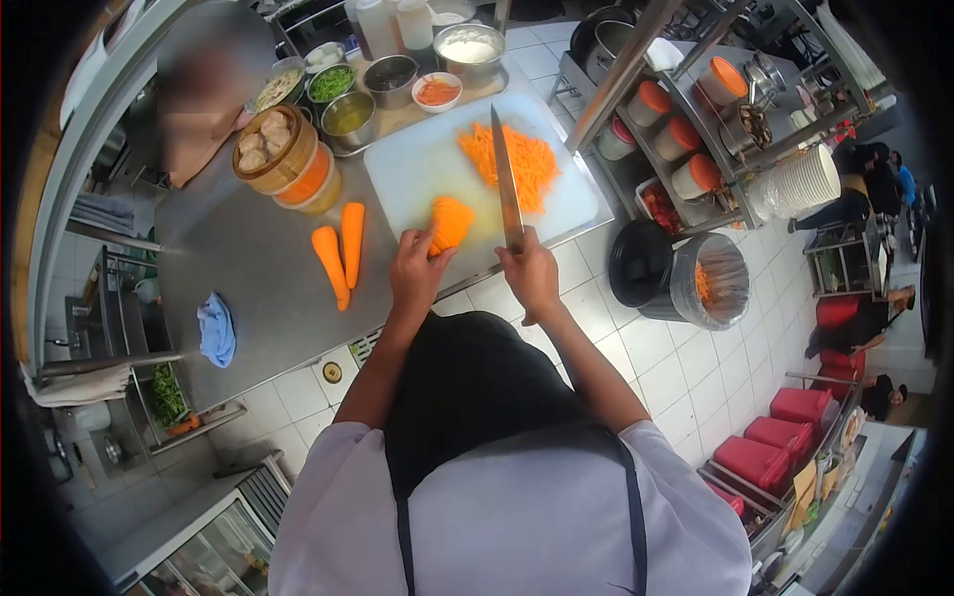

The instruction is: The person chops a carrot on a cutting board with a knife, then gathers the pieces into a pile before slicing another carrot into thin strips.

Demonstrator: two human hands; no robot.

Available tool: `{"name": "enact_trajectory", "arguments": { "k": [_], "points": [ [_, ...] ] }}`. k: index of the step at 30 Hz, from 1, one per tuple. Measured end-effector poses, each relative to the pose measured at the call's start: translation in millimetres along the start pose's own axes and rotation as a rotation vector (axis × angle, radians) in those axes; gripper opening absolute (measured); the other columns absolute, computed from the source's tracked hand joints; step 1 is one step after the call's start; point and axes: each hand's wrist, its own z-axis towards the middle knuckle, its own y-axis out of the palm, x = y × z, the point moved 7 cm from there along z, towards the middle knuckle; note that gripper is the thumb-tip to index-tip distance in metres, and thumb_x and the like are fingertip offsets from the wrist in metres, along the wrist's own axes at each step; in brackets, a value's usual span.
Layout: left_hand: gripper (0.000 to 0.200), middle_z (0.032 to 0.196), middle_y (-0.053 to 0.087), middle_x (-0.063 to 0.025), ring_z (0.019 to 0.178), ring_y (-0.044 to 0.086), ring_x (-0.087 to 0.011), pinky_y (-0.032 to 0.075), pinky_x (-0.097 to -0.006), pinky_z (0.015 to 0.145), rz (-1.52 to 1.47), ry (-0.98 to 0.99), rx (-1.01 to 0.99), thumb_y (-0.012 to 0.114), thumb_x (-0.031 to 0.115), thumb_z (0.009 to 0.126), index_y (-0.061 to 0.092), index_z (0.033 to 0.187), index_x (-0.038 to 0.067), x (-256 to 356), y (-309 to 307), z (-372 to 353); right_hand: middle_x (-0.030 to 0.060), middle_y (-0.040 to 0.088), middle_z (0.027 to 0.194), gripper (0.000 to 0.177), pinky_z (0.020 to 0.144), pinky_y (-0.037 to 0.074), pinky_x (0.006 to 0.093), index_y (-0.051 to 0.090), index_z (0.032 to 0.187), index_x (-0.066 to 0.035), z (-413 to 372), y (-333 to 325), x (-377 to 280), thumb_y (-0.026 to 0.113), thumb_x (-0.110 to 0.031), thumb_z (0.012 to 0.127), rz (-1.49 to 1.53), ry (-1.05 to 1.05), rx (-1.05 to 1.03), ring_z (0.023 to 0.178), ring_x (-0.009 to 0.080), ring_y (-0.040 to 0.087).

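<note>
My right hand (530, 275) is wrapped round the handle of a long kitchen knife (507, 179), its blade pointing away from me across the white cutting board (402, 164). Under and beside the blade lies a heap of shredded carrot (534, 164). At the board's near edge, my left hand (415, 266) has its fingers closed against a stack of sliced carrot (451, 223). The knife is apart from this stack. Two peeled whole carrots, one nearer (328, 260) and one beside it (353, 238), rest on the steel table left of the board.
Bamboo steamer (283, 164) with dumplings stands left of the board. Bowls of chopped greens (331, 84), oil (349, 117) and red strips (437, 91) line the back. A blue cloth (216, 330) lies on the steel table (268, 288). A lined bin (711, 283) is at right. Another person stands across the table.
</note>
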Motion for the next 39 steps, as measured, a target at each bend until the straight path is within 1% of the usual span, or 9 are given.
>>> {"name": "enact_trajectory", "arguments": {
  "k": [3, 6, 9, 12, 21, 26, 33, 36, 39],
  "points": [
    [0.064, 0.111, 0.063, -0.0104, 0.099, 0.068, -0.0298, 0.058, -0.0421, 0.082, 0.013, -0.037, -0.049, 0.092, 0.026, 0.074, 0.068, 0.131, 0.007, 0, 2, -2, 0.0222, 0.075, 0.089, 0.034, 0.070, 0.056, 0.0527, 0.052, 0.110, -0.001, -10, 0, 12, 0.074, -0.020, 0.093, -0.008, 0.036, -0.004, 0.079, 0.0442, 0.072],
    [0.073, 0.125, 0.060, -0.0145, 0.119, 0.060, -0.0361, 0.052, -0.0466, 0.098, 0.220, -0.022, -0.017, 0.092, 0.031, 0.074, 0.064, 0.138, 0.009, 16, -6, -2, 0.0215, 0.075, 0.087, 0.032, 0.069, 0.056, 0.0533, 0.052, 0.111, -0.001, -17, -1, 15, 0.072, -0.020, 0.094, -0.058, 0.004, -0.017, 0.079, 0.0443, 0.071],
    [0.081, 0.143, 0.053, -0.0193, 0.133, 0.050, -0.0418, 0.044, -0.0495, 0.110, 0.217, 0.048, 0.038, 0.091, 0.035, 0.073, 0.059, 0.144, 0.011, 32, -6, 8, 0.0221, 0.074, 0.087, 0.031, 0.069, 0.055, 0.0540, 0.052, 0.111, -0.001, -24, -4, 14, 0.071, -0.020, 0.096, -0.070, -0.021, -0.020, 0.079, 0.0452, 0.071],
    [0.083, 0.154, 0.046, -0.0218, 0.137, 0.047, -0.0423, 0.041, -0.0490, 0.115, 0.141, 0.052, -0.088, 0.089, 0.036, 0.076, 0.056, 0.147, 0.011, 31, 13, 23, 0.0225, 0.074, 0.086, 0.031, 0.069, 0.055, 0.0542, 0.052, 0.110, -0.001, -30, -4, 15, 0.070, -0.021, 0.096, -0.095, -0.040, -0.034, 0.079, 0.0458, 0.070],
    [0.049, 0.151, 0.053, -0.0201, 0.138, 0.051, -0.0406, 0.044, -0.0461, 0.114, 0.172, 0.302, -0.195, 0.078, 0.026, 0.090, 0.068, 0.134, 0.008, 20, 39, 37, 0.0245, 0.072, 0.084, 0.028, 0.069, 0.055, 0.0556, 0.052, 0.110, -0.001, -42, 5, 29, 0.069, -0.017, 0.095, -0.131, -0.022, -0.134, 0.078, 0.0460, 0.070],
    [0.045, 0.146, 0.058, -0.0177, 0.135, 0.055, -0.0373, 0.048, -0.0441, 0.110, 0.129, 0.390, -0.252, 0.077, 0.021, 0.090, 0.069, 0.132, 0.007, 17, 27, 44, 0.0253, 0.070, 0.078, 0.027, 0.068, 0.055, 0.0565, 0.052, 0.111, -0.001, -47, -3, 24, 0.067, -0.018, 0.096, -0.162, -0.035, -0.150, 0.076, 0.0464, 0.070],
    [0.038, 0.142, 0.061, -0.0155, 0.132, 0.058, -0.0352, 0.050, -0.0423, 0.109, 0.104, 0.336, -0.226, 0.077, 0.013, 0.087, 0.073, 0.125, 0.008, 22, 29, 44, 0.0242, 0.069, 0.075, 0.025, 0.065, 0.056, 0.0552, 0.052, 0.107, 0.001, -47, 1, 23, 0.065, -0.017, 0.096, -0.207, -0.045, -0.144, 0.071, 0.0447, 0.070],
    [0.037, 0.142, 0.061, -0.0146, 0.132, 0.059, -0.0341, 0.051, -0.0416, 0.108, 0.083, 0.443, -0.247, 0.078, 0.012, 0.086, 0.075, 0.123, 0.009, 17, 29, 44, 0.0238, 0.068, 0.072, 0.025, 0.061, 0.053, 0.0545, 0.053, 0.109, 0.000, -49, 6, 23, 0.063, -0.021, 0.099, -0.215, -0.095, -0.119, 0.068, 0.0428, 0.069],
    [0.036, 0.141, 0.061, -0.0138, 0.132, 0.059, -0.0328, 0.051, -0.0414, 0.108, 0.028, 0.492, -0.354, 0.078, 0.013, 0.085, 0.076, 0.122, 0.011, 13, 28, 47, 0.0220, 0.068, 0.071, 0.020, 0.060, 0.053, 0.0536, 0.053, 0.108, 0.001, -48, 6, 15, 0.059, -0.014, 0.097, -0.301, -0.104, -0.151, 0.066, 0.0412, 0.069]
  ]
}}
